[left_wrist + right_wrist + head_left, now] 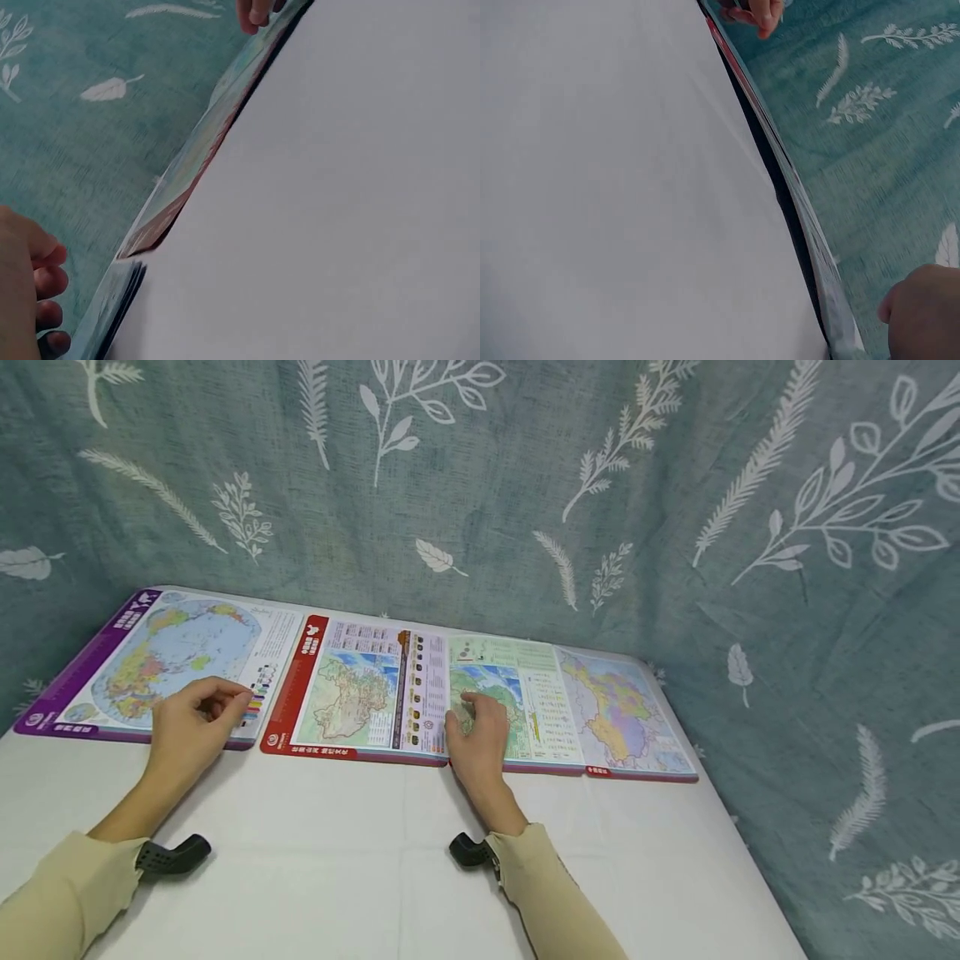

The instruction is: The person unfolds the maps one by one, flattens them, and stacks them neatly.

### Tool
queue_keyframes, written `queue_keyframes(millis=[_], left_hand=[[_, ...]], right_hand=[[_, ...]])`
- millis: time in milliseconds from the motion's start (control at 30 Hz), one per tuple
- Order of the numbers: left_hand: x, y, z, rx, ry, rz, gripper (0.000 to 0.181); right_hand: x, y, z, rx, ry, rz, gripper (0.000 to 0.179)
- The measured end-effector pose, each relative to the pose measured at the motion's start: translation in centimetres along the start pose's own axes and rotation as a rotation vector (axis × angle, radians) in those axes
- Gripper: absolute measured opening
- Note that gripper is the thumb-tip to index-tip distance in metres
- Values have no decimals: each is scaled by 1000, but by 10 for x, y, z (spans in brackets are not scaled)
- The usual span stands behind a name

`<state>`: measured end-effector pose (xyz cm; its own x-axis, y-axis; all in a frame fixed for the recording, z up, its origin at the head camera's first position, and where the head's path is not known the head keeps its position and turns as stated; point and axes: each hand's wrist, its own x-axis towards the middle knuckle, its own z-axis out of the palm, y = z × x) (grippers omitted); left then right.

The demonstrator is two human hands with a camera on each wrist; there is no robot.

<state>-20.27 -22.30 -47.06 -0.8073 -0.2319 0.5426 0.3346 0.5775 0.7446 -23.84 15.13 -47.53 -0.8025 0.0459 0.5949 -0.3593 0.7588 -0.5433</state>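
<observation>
My left hand (191, 718) hovers by the right edge of a purple-bordered world map board (120, 602), its fingers loosely bent and thumb near the index finger. Nothing shows in its grasp. Further right, my right hand (480, 739) is over a green-toned map panel (536, 693), with thumb and index finger apart. Left of that panel lies a red-bordered China map panel (288, 710); a pastel China map panel (630, 710) ends the row. In the left wrist view, the left hand's fingers (51, 281) appear raised beside the boards' edge, holding nothing visible.
Under the boards is a white tabletop (337, 860). A teal curtain (487, 485) with white leaf prints hangs behind and along the right side. Black wrist devices (174, 856) stick out from both beige sleeves (75, 885).
</observation>
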Motion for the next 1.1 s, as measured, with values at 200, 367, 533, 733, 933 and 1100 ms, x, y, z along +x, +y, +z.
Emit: queue_keyframes(millis=[200, 367, 533, 733, 933, 1100], left_hand=[[10, -9, -11, 67, 40, -66, 12], [19, -17, -22, 116, 79, -135, 17], [25, -24, -33, 140, 108, -191, 21], [32, -36, -53, 165, 136, -243, 28], [34, -47, -69, 257, 162, -367, 35], [35, -53, -80, 310, 221, -415, 36]], right_hand=[[-4, -27, 21, 8, -44, 9, 34], [-5, -46, 34, 19, -85, 16, 36], [-7, -65, 46, 11, -128, 1, 41], [-10, -85, 58, -14, -190, -43, 43], [-13, -99, 65, -37, -244, -65, 46], [-14, -108, 71, -52, -287, -33, 49]])
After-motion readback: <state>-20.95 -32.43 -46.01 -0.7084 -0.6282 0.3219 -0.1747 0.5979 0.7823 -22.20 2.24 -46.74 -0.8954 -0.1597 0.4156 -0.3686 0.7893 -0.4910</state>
